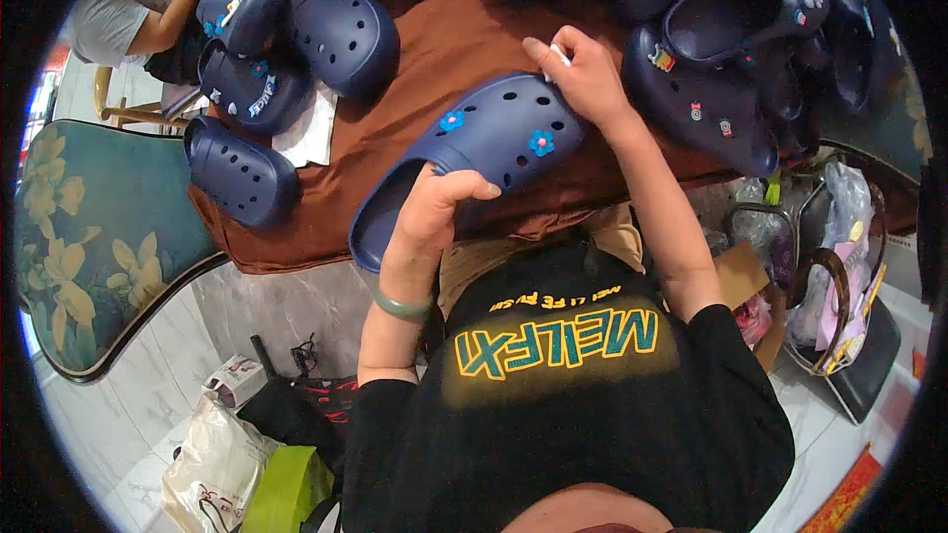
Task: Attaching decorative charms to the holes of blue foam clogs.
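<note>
A navy blue clog (494,109) with round holes is tilted in front of me over the table's near edge. Two blue flower charms with pink centres sit in its upper. My left hand (434,202), with a green bangle at the wrist, grips it at the opening; the thumb lies over the upper and the fingers are hidden. By the clog's toe, my right hand (585,74) is closed, the fingers bent around something small and white that I cannot make out.
Navy clogs, some with charms, lie at left (341,35) and are piled at right (736,25) on the brown cloth (434,49). A flowered chair back (89,247) stands left. Bags (222,454) lie below left; a basket (825,306) stands right. Another person (138,0) sits far left.
</note>
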